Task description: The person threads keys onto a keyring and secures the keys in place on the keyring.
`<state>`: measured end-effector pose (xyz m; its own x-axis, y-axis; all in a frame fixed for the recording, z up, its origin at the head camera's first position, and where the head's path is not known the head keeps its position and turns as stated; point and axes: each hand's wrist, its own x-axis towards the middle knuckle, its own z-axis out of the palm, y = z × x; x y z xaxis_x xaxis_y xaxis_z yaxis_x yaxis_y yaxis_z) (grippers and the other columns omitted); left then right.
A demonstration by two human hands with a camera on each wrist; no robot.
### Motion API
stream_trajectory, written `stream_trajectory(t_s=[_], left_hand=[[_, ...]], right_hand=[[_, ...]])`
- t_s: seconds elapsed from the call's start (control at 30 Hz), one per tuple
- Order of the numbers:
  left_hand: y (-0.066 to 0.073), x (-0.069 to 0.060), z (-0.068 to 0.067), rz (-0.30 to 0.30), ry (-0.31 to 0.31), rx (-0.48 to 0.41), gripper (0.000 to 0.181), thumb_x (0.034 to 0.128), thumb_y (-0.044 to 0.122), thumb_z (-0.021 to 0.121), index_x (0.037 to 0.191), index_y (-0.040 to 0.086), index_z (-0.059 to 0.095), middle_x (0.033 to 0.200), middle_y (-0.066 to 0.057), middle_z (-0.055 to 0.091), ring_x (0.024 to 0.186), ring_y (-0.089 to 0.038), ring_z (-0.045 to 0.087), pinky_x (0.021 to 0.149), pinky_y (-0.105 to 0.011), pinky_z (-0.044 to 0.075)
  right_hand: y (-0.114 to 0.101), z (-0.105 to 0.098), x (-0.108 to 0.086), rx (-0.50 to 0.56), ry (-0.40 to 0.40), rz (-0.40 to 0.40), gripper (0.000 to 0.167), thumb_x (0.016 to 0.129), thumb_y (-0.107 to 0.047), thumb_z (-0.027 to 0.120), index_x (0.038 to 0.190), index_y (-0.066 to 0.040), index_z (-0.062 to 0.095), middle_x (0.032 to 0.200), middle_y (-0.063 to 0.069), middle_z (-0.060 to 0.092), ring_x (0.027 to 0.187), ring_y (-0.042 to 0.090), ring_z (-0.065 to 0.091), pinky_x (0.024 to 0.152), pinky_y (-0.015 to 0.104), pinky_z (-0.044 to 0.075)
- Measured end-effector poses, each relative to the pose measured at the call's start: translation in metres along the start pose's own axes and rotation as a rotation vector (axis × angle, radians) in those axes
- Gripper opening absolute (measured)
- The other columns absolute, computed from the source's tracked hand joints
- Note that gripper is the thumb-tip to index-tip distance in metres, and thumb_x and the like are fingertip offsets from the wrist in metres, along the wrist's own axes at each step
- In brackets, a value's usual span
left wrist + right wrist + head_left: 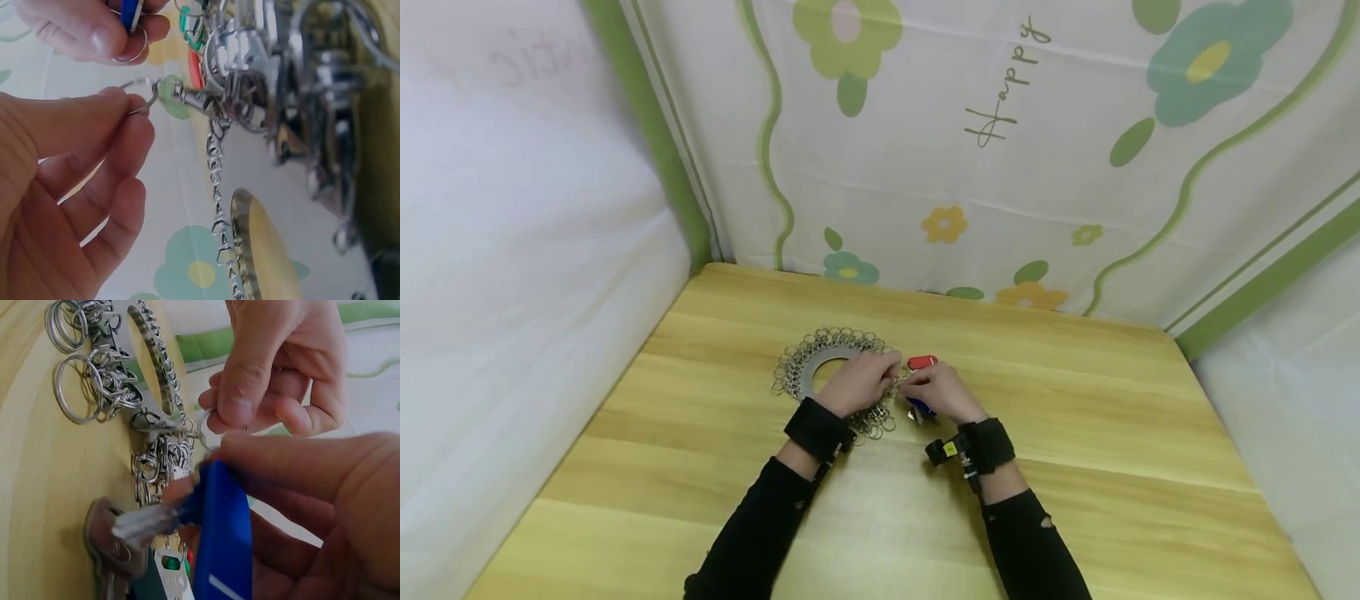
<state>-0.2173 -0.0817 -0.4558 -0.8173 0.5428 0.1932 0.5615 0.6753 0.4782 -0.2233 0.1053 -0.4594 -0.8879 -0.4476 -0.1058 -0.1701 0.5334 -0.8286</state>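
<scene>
A flat grey metal hoop (808,371) lies on the table, its edge crowded with swivel clasps and split rings (78,390). My left hand (859,383) reaches over the hoop's right side. Between its thumb and forefinger it pinches one key ring (152,103), joined to a swivel clasp (194,97) on the hoop. Close by on the right, my right hand (947,393) holds a blue key tag (225,531) with a silver key (147,524) beside it. A small wire ring (142,47) shows at the tag's end. Whether the two rings touch, I cannot tell.
A red key tag (922,362) lies just beyond the right hand. In the right wrist view, a dark-headed key (115,540) and a silver key (172,575) hang or lie near the clasps. A flower-printed curtain (895,167) stands behind the wooden table (1075,467).
</scene>
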Motion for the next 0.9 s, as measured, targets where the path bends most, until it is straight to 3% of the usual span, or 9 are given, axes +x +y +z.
stream_trajectory(t_s=[0.2,0.33,0.5,0.73,0.9], left_hand=[[0.0009,-0.0003,-0.0039,0.030,-0.023,0.035,0.018,0.0969,0.004,0.051,0.082,0.013,0.055,0.073,0.004,0.051,0.062,-0.011,0.046,0.062,-0.025,0.039],[0.0021,0.0004,-0.0047,0.035,-0.026,0.033,0.018,0.0958,0.004,0.053,0.081,0.014,0.055,0.075,0.004,0.054,0.062,-0.011,0.047,0.062,-0.025,0.040],[0.0025,0.0001,-0.0043,0.028,-0.051,0.032,0.015,0.0933,0.003,0.057,0.083,0.014,0.056,0.078,0.004,0.057,0.064,-0.009,0.050,0.062,-0.024,0.041],[-0.0006,0.0031,-0.0038,0.040,0.003,0.003,0.017,0.0897,0.000,0.061,0.083,0.014,0.057,0.078,0.003,0.057,0.067,-0.010,0.052,0.064,-0.025,0.043],[-0.0033,0.0035,-0.0016,0.015,0.009,-0.031,0.018,0.0886,0.002,0.065,0.080,0.015,0.055,0.076,0.006,0.052,0.069,-0.010,0.049,0.065,-0.026,0.042]], right_hand=[[-0.0035,0.0073,0.0007,-0.088,0.021,-0.044,0.013,0.090,-0.014,0.065,0.086,-0.006,0.076,0.073,0.007,0.067,0.053,0.013,0.051,0.055,0.026,0.042],[-0.0058,0.0098,0.0008,-0.088,0.029,-0.076,0.016,0.090,-0.014,0.065,0.082,-0.005,0.075,0.065,0.004,0.062,0.046,0.011,0.043,0.052,0.025,0.037],[-0.0062,0.0074,-0.0005,-0.112,0.073,-0.071,0.015,0.091,-0.017,0.065,0.084,-0.009,0.076,0.072,0.003,0.067,0.049,0.010,0.047,0.057,0.026,0.043],[-0.0089,0.0061,0.0007,-0.111,0.092,-0.063,0.014,0.091,-0.015,0.065,0.084,-0.009,0.076,0.074,0.006,0.068,0.049,0.011,0.046,0.057,0.027,0.043],[-0.0080,0.0066,0.0000,-0.134,0.083,-0.058,0.012,0.090,-0.013,0.066,0.087,-0.008,0.076,0.078,0.004,0.070,0.058,0.009,0.057,0.061,0.027,0.048]])
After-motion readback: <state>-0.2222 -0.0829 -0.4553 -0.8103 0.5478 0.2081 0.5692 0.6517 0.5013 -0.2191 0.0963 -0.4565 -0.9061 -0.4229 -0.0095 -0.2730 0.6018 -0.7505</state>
